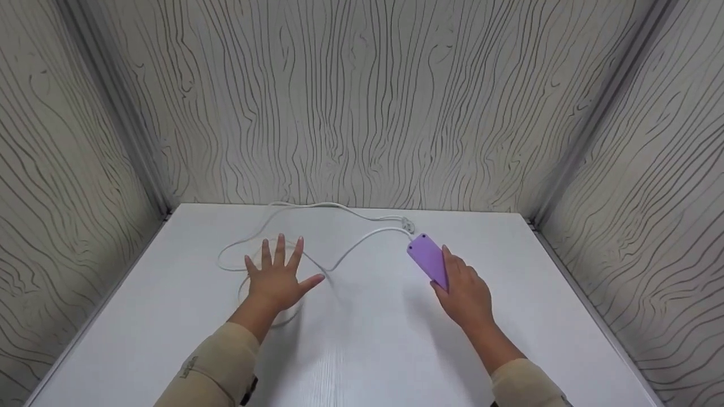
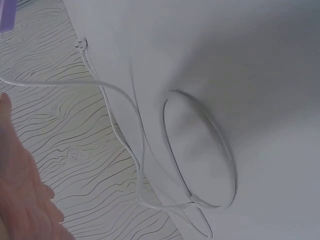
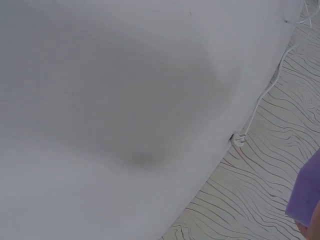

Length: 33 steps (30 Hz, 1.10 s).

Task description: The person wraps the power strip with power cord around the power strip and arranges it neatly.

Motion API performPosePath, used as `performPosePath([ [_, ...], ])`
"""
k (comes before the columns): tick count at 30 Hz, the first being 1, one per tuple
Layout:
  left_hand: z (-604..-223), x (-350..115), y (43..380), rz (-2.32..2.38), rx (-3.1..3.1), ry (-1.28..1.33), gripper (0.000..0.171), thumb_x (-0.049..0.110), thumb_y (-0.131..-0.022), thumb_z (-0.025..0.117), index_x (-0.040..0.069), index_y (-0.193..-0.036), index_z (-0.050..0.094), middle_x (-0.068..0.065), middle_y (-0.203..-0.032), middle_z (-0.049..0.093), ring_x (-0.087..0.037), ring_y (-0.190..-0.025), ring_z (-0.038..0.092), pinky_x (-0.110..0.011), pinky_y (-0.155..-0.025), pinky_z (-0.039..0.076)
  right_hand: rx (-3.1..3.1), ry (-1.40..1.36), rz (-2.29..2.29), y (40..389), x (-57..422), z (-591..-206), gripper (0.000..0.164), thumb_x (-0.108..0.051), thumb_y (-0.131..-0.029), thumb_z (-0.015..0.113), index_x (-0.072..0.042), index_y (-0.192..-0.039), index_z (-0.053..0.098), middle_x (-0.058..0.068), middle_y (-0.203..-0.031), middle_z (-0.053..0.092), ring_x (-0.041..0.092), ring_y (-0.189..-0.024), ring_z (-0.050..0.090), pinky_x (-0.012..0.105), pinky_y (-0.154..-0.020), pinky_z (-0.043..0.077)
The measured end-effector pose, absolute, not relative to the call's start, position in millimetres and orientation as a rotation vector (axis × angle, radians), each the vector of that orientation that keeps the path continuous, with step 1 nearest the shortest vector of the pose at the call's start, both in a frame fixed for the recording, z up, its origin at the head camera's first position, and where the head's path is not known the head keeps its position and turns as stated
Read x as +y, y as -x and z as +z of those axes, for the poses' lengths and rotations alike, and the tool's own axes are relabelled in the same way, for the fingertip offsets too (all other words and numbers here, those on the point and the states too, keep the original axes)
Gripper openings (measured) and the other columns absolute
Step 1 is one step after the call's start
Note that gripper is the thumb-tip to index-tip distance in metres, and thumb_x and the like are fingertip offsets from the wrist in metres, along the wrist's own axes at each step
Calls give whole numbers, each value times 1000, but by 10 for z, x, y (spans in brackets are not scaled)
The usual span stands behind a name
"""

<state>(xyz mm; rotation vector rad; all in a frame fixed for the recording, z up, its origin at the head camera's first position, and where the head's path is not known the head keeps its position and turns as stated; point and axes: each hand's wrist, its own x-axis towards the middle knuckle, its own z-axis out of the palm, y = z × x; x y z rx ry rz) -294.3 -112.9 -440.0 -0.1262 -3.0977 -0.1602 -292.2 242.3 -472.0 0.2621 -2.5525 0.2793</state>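
My right hand grips a purple power strip by its near end, thumb on one side and fingers along the other. Two dark dots mark the strip's far end, where a white cord runs out to the left. With fingers spread wide, my left hand is held over the cord's loops and holds nothing. In the left wrist view, a loop of the cord lies below that hand. The cord's plug rests near the table's back edge, just beyond the strip.
A white table carries the cord. Wood-grain panels stand behind it and at both sides, with dark metal posts at the corners. The cord's far stretch follows the back edge.
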Motion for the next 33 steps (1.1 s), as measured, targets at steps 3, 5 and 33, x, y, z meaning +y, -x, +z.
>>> performPosePath([
  [3, -4397, -1085, 2943, -198, -3090, 143, 91, 79, -77, 28, 27, -147, 2, -15, -152, -2, -43, -136, -4, -71, -96, 1, -2532, -290, 285, 2917, 2383, -4686, 75, -31, -77, 71, -11, -140, 34, 13, -123, 54, 32, -95, 58, 47, -77, 49],
  [5, -4396, -1054, 2941, -221, -3085, 149, 91, 79, -77, 28, 27, -147, 2, -15, -152, -2, -42, -136, -5, -71, -97, 1, -2517, -308, 291, 2915, 2353, -4661, 74, -31, -77, 71, -13, -139, 36, 12, -122, 55, 31, -94, 59, 47, -76, 49],
  [33, -4479, -440, 2818, -1159, -2576, 486, 27, 21, -98, 41, 11, -121, 51, -2, -99, 67, -20, -98, 61, -40, -86, 47, -2461, -410, 417, 2861, 1986, -4478, 74, -29, -74, 74, -18, -138, 38, 8, -123, 56, 29, -101, 58, 47, -81, 49],
])
